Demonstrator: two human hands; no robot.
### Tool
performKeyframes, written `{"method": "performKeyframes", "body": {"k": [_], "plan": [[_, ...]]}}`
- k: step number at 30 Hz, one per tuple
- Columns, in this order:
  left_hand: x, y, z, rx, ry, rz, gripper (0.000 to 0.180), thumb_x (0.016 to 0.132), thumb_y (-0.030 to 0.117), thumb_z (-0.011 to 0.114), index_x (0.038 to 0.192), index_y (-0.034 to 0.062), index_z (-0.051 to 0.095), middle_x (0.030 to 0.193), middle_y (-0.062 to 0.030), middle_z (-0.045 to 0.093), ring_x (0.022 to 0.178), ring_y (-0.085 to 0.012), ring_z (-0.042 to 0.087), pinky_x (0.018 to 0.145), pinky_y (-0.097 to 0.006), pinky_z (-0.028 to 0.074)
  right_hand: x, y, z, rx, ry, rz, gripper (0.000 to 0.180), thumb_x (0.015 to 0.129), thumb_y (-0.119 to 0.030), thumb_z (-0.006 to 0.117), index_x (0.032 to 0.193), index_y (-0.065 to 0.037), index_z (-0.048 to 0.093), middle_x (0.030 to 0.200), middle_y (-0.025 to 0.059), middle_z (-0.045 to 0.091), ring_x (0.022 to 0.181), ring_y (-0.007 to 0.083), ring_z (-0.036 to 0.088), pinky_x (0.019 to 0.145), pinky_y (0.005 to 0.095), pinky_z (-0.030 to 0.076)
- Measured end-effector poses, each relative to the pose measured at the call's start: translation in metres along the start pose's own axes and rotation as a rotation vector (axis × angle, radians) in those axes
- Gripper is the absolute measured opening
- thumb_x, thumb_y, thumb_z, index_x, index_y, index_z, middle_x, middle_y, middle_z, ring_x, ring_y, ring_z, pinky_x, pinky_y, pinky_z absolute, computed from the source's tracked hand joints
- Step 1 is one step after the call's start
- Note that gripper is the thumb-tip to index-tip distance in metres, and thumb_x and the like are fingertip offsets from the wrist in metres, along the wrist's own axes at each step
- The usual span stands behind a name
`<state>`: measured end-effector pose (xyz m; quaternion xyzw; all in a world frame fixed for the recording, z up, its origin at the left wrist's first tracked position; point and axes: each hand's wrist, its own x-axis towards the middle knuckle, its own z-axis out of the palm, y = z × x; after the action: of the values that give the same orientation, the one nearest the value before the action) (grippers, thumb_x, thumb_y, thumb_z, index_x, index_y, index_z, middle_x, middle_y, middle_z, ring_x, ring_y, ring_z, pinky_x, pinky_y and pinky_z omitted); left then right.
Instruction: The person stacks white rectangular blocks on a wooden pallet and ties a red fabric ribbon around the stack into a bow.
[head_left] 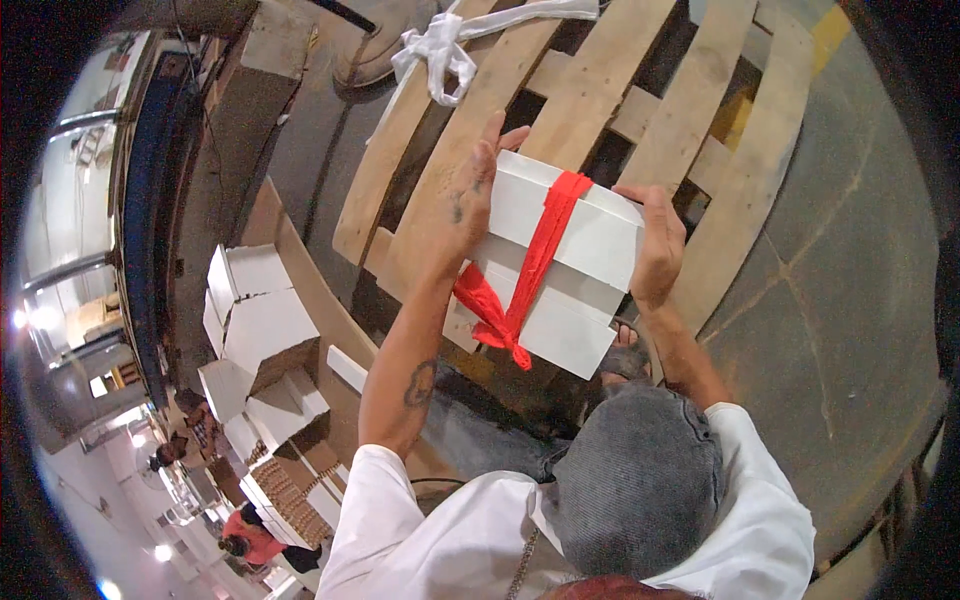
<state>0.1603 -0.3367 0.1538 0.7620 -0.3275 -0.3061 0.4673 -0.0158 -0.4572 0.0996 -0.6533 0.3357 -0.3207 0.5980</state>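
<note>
Between my two hands is a bundle of white flat cardboard pieces (pixel 597 240), tilted over the pallet. A red cloth strip (pixel 540 245) runs round it and is knotted near its lower edge, with a loose end to the left. My left hand (pixel 470 205) presses its palm along the bundle's left side, fingers reaching past the far corner. On the right side my right hand (pixel 655 245) grips the edge, with its fingertips at the far corner. The undersides of the bundle are hidden.
Below the bundle lies a wooden slatted pallet (pixel 590 75). A knotted white cloth strip (pixel 438 55) rests at its far left end. Stacked white cartons (pixel 265 325) stand at the left. A person in red (pixel 262 538) is far off at lower left.
</note>
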Motion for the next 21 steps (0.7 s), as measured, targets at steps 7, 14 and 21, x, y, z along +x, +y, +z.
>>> {"method": "performKeyframes", "body": {"k": [7,14,21], "plan": [[-0.009,-0.016,-0.025,0.571,0.169,0.541,0.040,0.093,0.027,0.054,0.122,-0.0007,0.057,0.123,-0.0209,0.058,0.124,-0.0359,0.047,0.109,-0.046,0.033,0.003,-0.045,-0.002,-0.607,-0.248,-0.483,0.060,0.082,-0.045,0.067,0.122,-0.001,0.057,0.123,0.0185,0.057,0.112,0.0382,0.053,0.098,0.0476,0.037],[0.023,-0.048,-0.007,0.514,0.076,0.755,0.035,0.075,0.033,0.056,0.105,0.0202,0.070,0.091,-0.0100,0.060,0.094,-0.0313,0.055,0.079,-0.042,0.046,-0.019,-0.042,0.009,-0.725,-0.376,-0.406,0.082,0.074,-0.036,0.081,0.137,0.001,0.045,0.134,0.0240,0.047,0.123,0.0411,0.046,0.102,0.0453,0.039],[-0.028,-0.086,-0.033,0.570,0.471,0.664,0.025,0.087,0.033,0.058,0.108,0.0222,0.068,0.099,-0.0041,0.066,0.096,-0.0243,0.062,0.078,-0.044,0.050,-0.018,-0.022,-0.009,-0.831,-0.522,-0.599,0.073,0.090,-0.042,0.064,0.144,-0.002,0.037,0.147,0.0223,0.035,0.133,0.0373,0.037,0.108,0.0462,0.032]]}}
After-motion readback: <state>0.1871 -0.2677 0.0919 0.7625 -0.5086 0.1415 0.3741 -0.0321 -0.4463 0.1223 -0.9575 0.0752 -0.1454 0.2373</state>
